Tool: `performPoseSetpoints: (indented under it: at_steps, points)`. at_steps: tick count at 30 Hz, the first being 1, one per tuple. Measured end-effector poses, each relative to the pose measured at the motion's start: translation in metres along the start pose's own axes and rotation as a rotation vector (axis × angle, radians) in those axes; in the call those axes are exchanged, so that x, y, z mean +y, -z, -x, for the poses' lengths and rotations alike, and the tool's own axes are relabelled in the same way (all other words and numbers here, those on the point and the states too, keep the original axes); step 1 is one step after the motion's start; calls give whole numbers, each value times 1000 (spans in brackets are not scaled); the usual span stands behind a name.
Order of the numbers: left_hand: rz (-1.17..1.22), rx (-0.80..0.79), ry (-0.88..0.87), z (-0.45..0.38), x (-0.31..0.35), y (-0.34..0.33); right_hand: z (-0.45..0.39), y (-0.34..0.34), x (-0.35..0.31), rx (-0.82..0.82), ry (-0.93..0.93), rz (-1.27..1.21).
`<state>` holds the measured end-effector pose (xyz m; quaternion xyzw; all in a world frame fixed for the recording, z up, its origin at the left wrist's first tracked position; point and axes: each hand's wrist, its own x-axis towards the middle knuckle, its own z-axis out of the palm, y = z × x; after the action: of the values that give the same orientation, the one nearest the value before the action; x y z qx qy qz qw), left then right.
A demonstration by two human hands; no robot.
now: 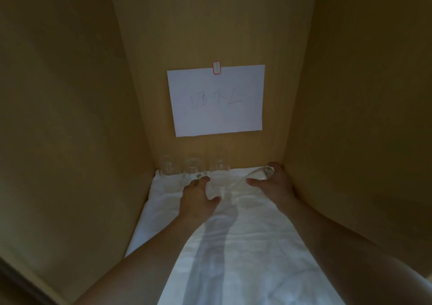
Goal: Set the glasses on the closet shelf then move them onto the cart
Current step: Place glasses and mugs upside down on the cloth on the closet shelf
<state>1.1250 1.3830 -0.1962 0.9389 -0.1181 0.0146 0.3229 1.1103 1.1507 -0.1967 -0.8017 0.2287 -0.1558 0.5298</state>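
Setting: inside of a wooden closet or cupboard compartment, household or hospitality type. Evidence: plain tan wood-grain panels [70,117] closing in at 9, 12 and 3 o'clock; shelf floor lined with a wrinkled white cloth [245,246]; handwritten paper sign [217,101] taped to the back panel at 12 o'clock; clear drinking glasses [192,167] lined along the back edge.
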Motion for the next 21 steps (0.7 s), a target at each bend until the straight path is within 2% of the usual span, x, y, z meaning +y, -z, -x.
performPoseSetpoints:
  at_steps: [2, 6, 11, 21]
  points:
    - [-47, -19, -19, -1, -4, -1, -4, -4, -2, -21, 92, 189]
    - [-128, -26, -54, -3, -9, -8, -7, -12, 0, -52, 255, 323]
    - [-175, -43, -59, -9, -17, -19, -17, -20, 11, -37, 337, 343]
    - [-165, -61, 44, -27, -32, -38, -63, -35, 7, -146, 419, 396]
